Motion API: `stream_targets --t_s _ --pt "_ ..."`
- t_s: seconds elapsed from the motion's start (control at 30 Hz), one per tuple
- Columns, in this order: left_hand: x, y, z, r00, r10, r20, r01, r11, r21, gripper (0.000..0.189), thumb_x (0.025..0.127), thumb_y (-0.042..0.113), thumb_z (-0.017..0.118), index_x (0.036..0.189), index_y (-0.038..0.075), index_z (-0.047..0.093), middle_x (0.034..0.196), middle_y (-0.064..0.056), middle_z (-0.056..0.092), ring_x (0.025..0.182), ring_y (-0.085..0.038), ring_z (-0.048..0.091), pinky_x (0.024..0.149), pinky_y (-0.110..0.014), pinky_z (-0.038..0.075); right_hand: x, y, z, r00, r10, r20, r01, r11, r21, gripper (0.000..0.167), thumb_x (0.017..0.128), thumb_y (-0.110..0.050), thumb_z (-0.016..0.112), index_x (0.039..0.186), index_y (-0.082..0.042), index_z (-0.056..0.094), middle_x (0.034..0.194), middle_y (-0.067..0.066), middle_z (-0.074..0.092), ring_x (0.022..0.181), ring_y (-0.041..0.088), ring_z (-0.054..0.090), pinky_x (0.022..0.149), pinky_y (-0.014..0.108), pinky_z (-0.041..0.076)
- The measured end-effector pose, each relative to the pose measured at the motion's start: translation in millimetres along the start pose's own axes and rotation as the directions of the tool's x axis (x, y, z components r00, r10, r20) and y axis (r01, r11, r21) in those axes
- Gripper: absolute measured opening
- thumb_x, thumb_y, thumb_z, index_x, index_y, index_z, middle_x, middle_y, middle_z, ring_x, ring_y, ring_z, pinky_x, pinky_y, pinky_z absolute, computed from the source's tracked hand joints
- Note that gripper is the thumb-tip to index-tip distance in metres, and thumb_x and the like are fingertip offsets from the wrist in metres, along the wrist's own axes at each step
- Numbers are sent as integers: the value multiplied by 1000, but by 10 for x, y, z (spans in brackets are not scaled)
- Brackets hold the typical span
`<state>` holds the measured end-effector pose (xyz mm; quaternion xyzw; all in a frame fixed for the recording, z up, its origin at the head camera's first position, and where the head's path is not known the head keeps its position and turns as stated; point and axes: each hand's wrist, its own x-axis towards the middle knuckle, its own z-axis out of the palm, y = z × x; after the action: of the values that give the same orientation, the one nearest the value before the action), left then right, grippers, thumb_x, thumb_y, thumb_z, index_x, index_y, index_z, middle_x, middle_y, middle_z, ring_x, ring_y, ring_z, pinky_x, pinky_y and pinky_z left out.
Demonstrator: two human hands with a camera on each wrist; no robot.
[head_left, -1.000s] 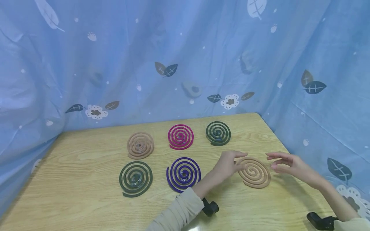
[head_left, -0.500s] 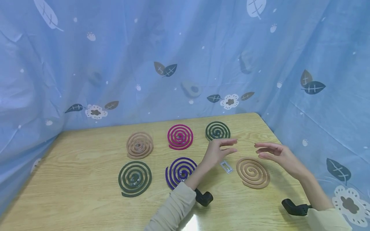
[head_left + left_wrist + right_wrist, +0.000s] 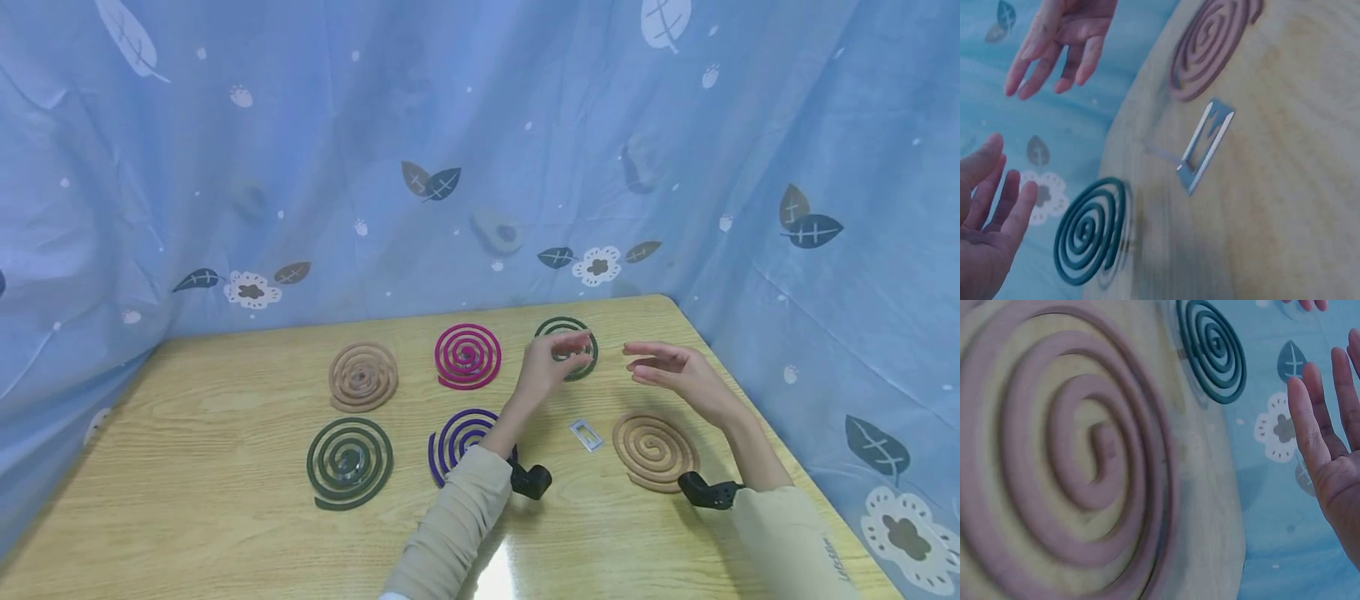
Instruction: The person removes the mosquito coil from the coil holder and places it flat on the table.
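Green coil [image 3: 1084,232], dark round spiral, partly hidden, right of centre in head view, stand [image 3: 1211,154], slim silvery metal, slotted, lying aslant below it, tan coil [image 3: 655,447], flat spiral, lower right, near stand.

Left hand [image 3: 550,358] moved back from beside tan mosquito coil [image 3: 656,451], now overlapping rear dark-green mosquito coil [image 3: 1084,232] in head view. Right hand [image 3: 684,377] shifted back and leftward, now right of green coil. Metal coil stand [image 3: 1212,149], hidden earlier, uncovered. Right wrist camera [image 3: 708,492] now at tan coil's edge.

Bracket [image 3: 1212,151] between coils [image 3: 655,450]; table [image 3: 210,475] beneath — apparently
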<state>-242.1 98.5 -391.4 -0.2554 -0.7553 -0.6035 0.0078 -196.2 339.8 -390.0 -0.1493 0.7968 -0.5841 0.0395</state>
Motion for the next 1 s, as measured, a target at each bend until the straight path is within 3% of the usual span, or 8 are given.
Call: stream_targets --t_s 0.23,0.4,0.57,0.73,0.87,1.0 --pt "171 -89 -192 997 -40 -69 37 998 -43 36 85 7 70 121 3 65 113 -12 69 105 -21 65 87 -22 54 330 1 -15 998 -14 59 8 995 98 42 95 -6 59 135 4 49 127 -10 59 110 10 60 92 25 53" --pt "207 -146 -221 993 -64 -94 57 995 -80 36 86 6 70 122 1 64 117 -15 66 110 -23 62 98 -31 49 466 57 -67 995 1 97 -15 988 152 41 94 -3 59 134 0 52 131 -4 57 112 10 59 93 26 52" --pt "195 -212 -215 979 -119 -166 96 985 -141 35 86 -1 69 120 -3 63 122 -18 63 114 -27 59 99 -33 49 547 139 -95 990 25 140 -59 969 242 38 94 2 57 131 -4 56 131 -6 56 115 14 57 95 26 51" --pt "162 -279 -206 959 -145 -242 125 987 -97 34 84 -8 67 118 -7 63 122 -21 62 116 -32 57 98 -37 50 642 199 -87 987 82 140 -110 972 205 47 93 0 59 138 3 46 132 -7 56 117 13 55 97 28 50" --pt "133 -321 -167 942 -171 -288 161 985 -57 35 83 -12 66 117 -9 62 121 -22 62 115 -34 58 102 -43 46 733 238 -58 988 125 93 -137 981 139 52 92 -5 63 140 3 44 130 -11 55 119 15 54 102 37 47" --pt "123 -374 -95 925 -186 -333 187 982 -28 36 82 -14 65 118 -10 62 121 -24 62 111 -37 60 100 -43 48 798 295 -25 987 156 48 -161 980 117 52 92 -1 61 140 5 42 138 3 52 115 13 57 102 41 47"
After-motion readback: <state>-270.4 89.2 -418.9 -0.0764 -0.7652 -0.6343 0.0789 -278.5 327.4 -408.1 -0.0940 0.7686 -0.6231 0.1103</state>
